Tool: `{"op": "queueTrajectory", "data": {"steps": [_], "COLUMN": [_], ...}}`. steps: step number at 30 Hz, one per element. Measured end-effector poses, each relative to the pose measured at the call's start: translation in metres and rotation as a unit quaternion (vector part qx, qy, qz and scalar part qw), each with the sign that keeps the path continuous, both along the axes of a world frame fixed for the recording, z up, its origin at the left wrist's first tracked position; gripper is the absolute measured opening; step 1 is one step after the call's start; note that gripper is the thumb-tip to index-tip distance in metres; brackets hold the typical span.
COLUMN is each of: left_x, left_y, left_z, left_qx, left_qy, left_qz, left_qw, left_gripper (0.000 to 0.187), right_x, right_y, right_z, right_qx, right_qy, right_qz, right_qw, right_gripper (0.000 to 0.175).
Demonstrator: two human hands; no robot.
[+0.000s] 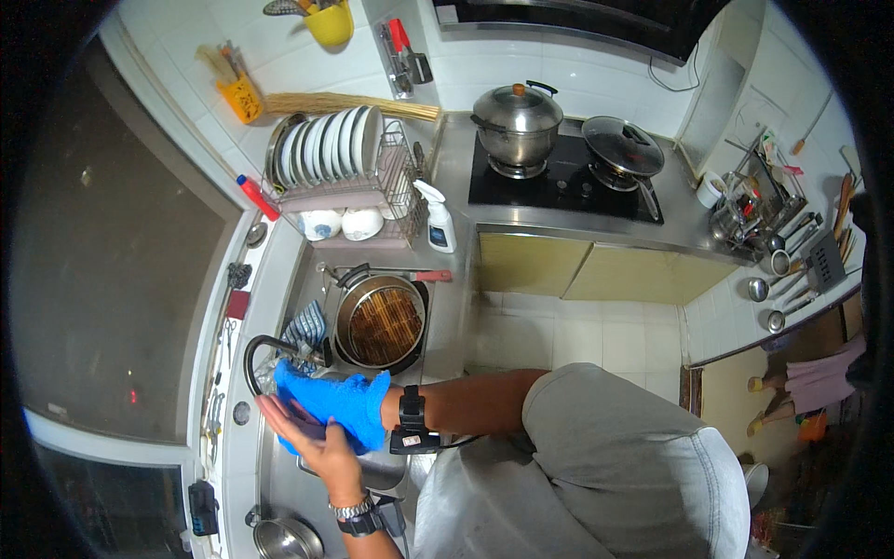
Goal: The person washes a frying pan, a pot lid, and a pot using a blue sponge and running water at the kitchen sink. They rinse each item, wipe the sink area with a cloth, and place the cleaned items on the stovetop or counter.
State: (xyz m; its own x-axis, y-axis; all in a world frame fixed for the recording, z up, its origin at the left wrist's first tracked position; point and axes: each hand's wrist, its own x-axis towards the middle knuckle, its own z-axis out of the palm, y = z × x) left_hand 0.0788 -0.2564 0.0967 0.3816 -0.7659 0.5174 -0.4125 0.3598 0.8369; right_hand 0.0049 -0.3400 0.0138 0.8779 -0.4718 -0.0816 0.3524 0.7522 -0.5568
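A fluffy blue cloth covers my right hand from the wrist to the fingertips, so its fingers are hidden. My left hand is just below, fingers extended and thumb apart, touching or very near the cloth's lower side. Both hands are over the sink, close to a dark curved faucet. Beyond them, a round metal pot holds a brown slatted rack. A striped blue cloth lies between the pot and the window ledge.
A dish rack with plates and bowls stands beyond the pot, beside a spray bottle. A lidded steamer pot and a covered pan are on the hob. A metal bowl sits at bottom. A person's legs show at far right.
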Motion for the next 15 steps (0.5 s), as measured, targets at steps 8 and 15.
{"op": "queueTrajectory", "data": {"steps": [8, 15], "left_x": [0.0, -0.041], "left_y": [0.003, 0.002], "left_z": [-0.038, -0.026], "left_qx": [0.075, 0.151], "left_qy": [0.531, 0.047], "left_qz": [-0.148, 0.047], "left_qw": [0.831, 0.986], "left_gripper": [0.053, 0.076], "right_x": [0.004, -0.002], "right_y": [0.005, 0.007], "right_z": [-0.006, -0.028], "right_qx": [0.013, 0.056], "right_qy": [-0.024, -0.05], "right_qz": [-0.026, -0.056], "right_qw": [0.999, 0.996], "right_gripper": [0.037, 0.039]}}
